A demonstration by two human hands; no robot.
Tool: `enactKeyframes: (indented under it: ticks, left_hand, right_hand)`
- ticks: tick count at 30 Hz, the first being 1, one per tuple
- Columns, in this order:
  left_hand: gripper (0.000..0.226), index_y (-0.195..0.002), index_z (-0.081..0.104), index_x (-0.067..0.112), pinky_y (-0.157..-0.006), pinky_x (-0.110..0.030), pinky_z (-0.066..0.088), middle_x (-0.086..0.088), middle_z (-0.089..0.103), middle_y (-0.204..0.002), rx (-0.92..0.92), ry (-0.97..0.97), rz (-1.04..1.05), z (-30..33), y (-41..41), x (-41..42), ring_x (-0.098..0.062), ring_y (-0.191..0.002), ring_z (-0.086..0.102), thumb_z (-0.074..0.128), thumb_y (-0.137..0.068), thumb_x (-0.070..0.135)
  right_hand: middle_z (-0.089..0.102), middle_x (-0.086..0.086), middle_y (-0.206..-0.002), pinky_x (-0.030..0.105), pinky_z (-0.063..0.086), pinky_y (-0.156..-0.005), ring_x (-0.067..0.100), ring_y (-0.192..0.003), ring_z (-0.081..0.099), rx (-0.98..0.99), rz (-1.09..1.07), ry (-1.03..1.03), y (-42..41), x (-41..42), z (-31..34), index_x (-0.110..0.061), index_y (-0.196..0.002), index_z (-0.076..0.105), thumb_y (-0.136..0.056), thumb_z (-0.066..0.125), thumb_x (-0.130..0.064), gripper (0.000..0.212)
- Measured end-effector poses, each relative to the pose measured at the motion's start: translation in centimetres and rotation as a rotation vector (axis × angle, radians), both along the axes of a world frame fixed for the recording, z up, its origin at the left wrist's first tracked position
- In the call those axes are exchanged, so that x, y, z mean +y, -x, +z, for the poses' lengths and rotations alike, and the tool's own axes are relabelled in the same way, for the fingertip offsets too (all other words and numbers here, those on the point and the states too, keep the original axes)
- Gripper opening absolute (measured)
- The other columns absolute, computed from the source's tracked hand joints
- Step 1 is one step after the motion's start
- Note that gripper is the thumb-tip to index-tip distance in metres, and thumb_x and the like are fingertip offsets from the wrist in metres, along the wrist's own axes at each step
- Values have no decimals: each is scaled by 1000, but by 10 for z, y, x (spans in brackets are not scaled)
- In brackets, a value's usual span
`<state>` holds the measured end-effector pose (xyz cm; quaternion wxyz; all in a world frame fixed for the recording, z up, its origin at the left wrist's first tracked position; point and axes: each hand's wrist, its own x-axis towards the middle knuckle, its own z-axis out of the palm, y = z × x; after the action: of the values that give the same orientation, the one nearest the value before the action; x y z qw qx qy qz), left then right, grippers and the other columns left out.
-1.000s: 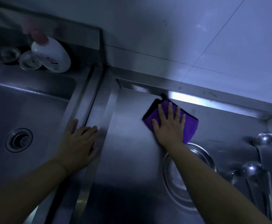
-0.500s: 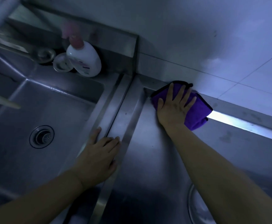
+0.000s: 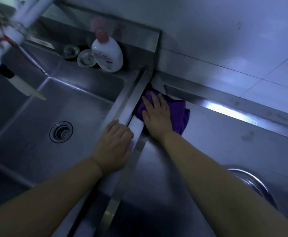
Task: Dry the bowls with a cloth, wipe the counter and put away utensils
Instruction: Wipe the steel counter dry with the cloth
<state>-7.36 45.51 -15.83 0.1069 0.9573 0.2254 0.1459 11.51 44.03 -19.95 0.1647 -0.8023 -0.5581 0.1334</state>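
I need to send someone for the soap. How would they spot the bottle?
Find the steel sink and follow its back ledge to the right corner. The soap bottle stands there beside two round metal strainers; it alone is white plastic with a pink pump.

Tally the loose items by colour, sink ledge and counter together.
Purple: 1, the purple folded cloth under the right hand.
White: 1, the white plastic bottle with a pink pump.
Silver: 3, two round metal strainer pieces and the steel bowl.
Total: 5.
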Motion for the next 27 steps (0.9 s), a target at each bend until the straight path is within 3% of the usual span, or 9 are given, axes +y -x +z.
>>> enactKeyframes:
  ticks: [5, 8, 11, 17, 20, 24, 27]
  left_hand:
    - [16, -81, 64, -3, -80, -34, 35, -19, 63, -81, -111, 42, 126, 21, 8, -3, -37, -77, 60, 49, -76, -4]
    - [22, -86, 64, -5, -78, -31, 33, -21, 63, -83, -108, 14, 160, 31, 28, -5, -39, -80, 60, 58, -67, -14]
    - [23, -90, 64, -6, -80, -31, 34, -22, 61, -87, -98, 20, 194, 39, 65, -18, -40, -84, 58, 49, -72, -5]
    - [22, -90, 64, -5, -77, -36, 39, -21, 59, -88, -94, 101, 220, 40, 142, -65, -38, -83, 54, 56, -72, -15]
    - [21, -91, 64, -5, -76, -40, 43, -21, 60, -90, -107, 135, 272, 43, 171, -84, -39, -86, 54, 52, -74, -11]
    - [21, -92, 64, -4, -79, -31, 36, -20, 60, -92, -115, 122, 329, 47, 192, -98, -38, -88, 52, 53, -75, -10]
    - [21, -92, 63, -3, -79, -28, 35, -20, 59, -91, -118, 129, 314, 48, 194, -110, -37, -89, 52, 52, -75, -9]
  right_hand:
    - [1, 3, -161, 36, -11, -114, 23, -146, -11, -41, 107, 29, 62, -60, 3, -28, -152, 14, -101, 31, -38, 54]
    - [4, 4, -160, 38, -11, -115, 24, -146, -10, -60, 168, 36, 103, -95, 1, -26, -151, 17, -99, 24, -42, 55]
    - [9, 5, -160, 41, -7, -117, 27, -146, -6, -63, 206, 44, 145, -129, 1, -25, -151, 20, -95, 19, -44, 58]
    - [17, 9, -158, 49, 3, -118, 33, -146, 1, -49, 262, 84, 233, -196, 1, -24, -149, 28, -92, 29, -43, 60]
    - [11, 9, -159, 51, -4, -115, 33, -145, -9, -37, 297, 134, 276, -227, 4, -25, -150, 19, -91, 28, -45, 63]
    - [-5, 7, -160, 47, -20, -112, 28, -141, -28, 3, 337, 214, 303, -249, 9, -28, -151, 5, -92, 18, -49, 64]
    - [-8, 5, -160, 45, -18, -113, 28, -142, -26, -1, 394, 249, 310, -259, 15, -30, -151, 3, -95, 22, -47, 61]
